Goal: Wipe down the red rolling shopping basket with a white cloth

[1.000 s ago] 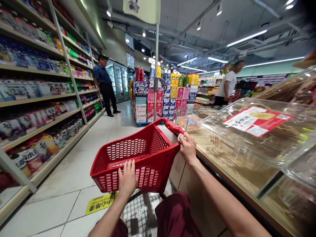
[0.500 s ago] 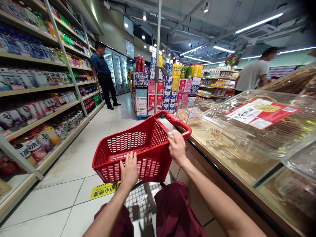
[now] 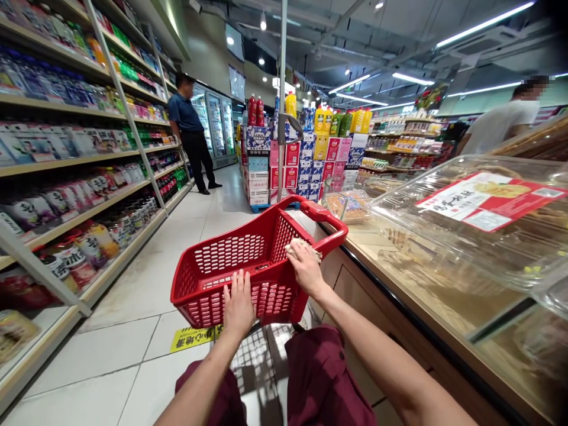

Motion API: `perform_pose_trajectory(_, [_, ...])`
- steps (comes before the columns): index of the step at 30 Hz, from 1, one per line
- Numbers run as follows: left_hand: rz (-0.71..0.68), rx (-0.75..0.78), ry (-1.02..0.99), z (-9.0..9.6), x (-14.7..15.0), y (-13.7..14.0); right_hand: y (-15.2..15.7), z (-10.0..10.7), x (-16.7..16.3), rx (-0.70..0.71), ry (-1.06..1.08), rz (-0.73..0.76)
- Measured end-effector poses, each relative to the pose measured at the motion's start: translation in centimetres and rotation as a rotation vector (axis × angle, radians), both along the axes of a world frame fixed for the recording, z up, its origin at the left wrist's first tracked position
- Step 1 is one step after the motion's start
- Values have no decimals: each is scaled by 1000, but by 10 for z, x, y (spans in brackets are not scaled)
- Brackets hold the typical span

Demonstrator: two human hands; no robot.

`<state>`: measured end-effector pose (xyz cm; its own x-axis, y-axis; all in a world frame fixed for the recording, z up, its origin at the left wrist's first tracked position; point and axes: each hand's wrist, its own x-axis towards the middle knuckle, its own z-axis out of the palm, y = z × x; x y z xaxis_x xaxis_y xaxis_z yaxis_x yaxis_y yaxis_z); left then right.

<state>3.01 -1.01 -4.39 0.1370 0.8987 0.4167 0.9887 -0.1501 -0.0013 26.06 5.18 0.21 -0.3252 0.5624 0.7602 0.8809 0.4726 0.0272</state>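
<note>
A red plastic shopping basket cart (image 3: pixel 273 273) with perforated walls stands in front of my knees, its handle (image 3: pixel 333 231) toward the right. My left hand (image 3: pixel 239 307) lies against the near wall, fingers stretched over the rim and apart from one another. On the rim near the handle end, my right hand (image 3: pixel 306 269) presses a bunched whitish cloth (image 3: pixel 296 244). Its fingers are bent over the cloth, and part of the cloth is hidden under them.
A counter (image 3: pixel 399 296) with clear plastic food boxes (image 3: pixel 470 236) runs close on the right. Drink shelves (image 3: pixel 75 160) line the left. Stacked drink cartons (image 3: pixel 290 160) stand ahead. One person (image 3: pixel 189 130) stands by the shelves; another (image 3: pixel 497 127) is behind the counter. A yellow floor sign (image 3: pixel 190 339) lies below the cart.
My right hand has slid the cloth left and slightly down, from beside the handle to the rim. My left hand stays on the near wall. The person behind the counter has moved right.
</note>
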Motion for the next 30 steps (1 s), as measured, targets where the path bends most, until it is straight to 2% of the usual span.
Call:
perform_pose_trajectory(2, [-11, 19, 2, -2, -2, 1, 4, 9, 13, 11, 26, -35])
perform_pose_trajectory(5, [-11, 52, 8, -3, -2, 0, 11, 25, 41, 82, 185, -238])
perform_pose_trajectory(7, [6, 65, 13, -3, 0, -1, 12, 26, 40, 90, 214, -314])
perform_pose_trajectory(9, [23, 67, 19, -3, 2, -2, 9, 18, 24, 60, 147, -273])
perform_pose_trajectory(11, [29, 73, 23, -4, 2, -3, 3, 9, 8, 30, 40, -158])
perform_pose_trajectory(13, [24, 83, 21, -5, 1, -3, 0, 8, 8, 15, -25, -73])
perform_pose_trajectory(15, [19, 85, 7, -4, 1, -3, -1, 14, 22, 33, 22, -112])
perform_pose_trajectory(17, [25, 84, -21, -2, 6, -2, 0, 20, 34, 70, 136, -237])
perform_pose_trajectory(19, [0, 86, -39, 3, 15, -1, 0, 20, 31, 73, 174, -288])
perform_pose_trajectory(23, [-103, 65, -40, 13, 31, 4, -3, 12, 7, -34, -25, -80])
perform_pose_trajectory(25, [-121, 50, -30, 13, 33, 6, 0, 16, 14, -60, -34, -67])
perform_pose_trajectory(28, [-146, 48, 7, 10, 30, 7, 8, 29, 41, -6, 138, -221])
perform_pose_trajectory(30, [-132, 63, 23, 8, 28, 8, 8, 31, 46, 41, 222, -275])
